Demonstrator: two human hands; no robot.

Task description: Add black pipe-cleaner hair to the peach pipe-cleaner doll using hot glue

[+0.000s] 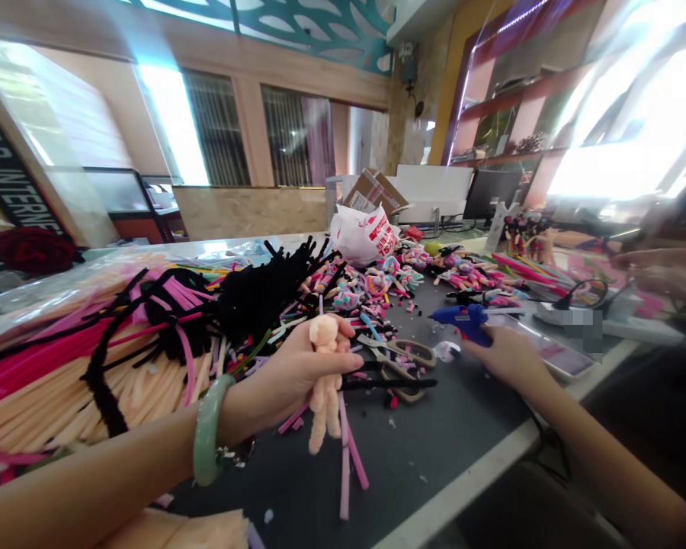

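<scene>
Between the thumb and fingers of my left hand (297, 370) is a small cream pipe-cleaner doll (324, 396), its head up and its legs hanging down. Below it lie lilac pipe cleaners (344, 465). My right hand (506, 354) has its fingers at the handle of a blue glue gun (463, 322), whose nozzle points left over the table. A clear, crumpled-looking bit (447, 351) lies under the gun. Scissors (415, 352) rest between the hands, with a second beige-handled pair (407, 394) and a black pipe cleaner (389, 383) beside them.
Bundles of cream pipe cleaners (142, 389) and black ones (257, 293) fill the left. Behind are many colourful small dolls (377, 282) and a white plastic bag (363, 232). A phone (560, 352) and a power strip (634, 328) lie right. Another person's blurred hand (663, 271) is far right.
</scene>
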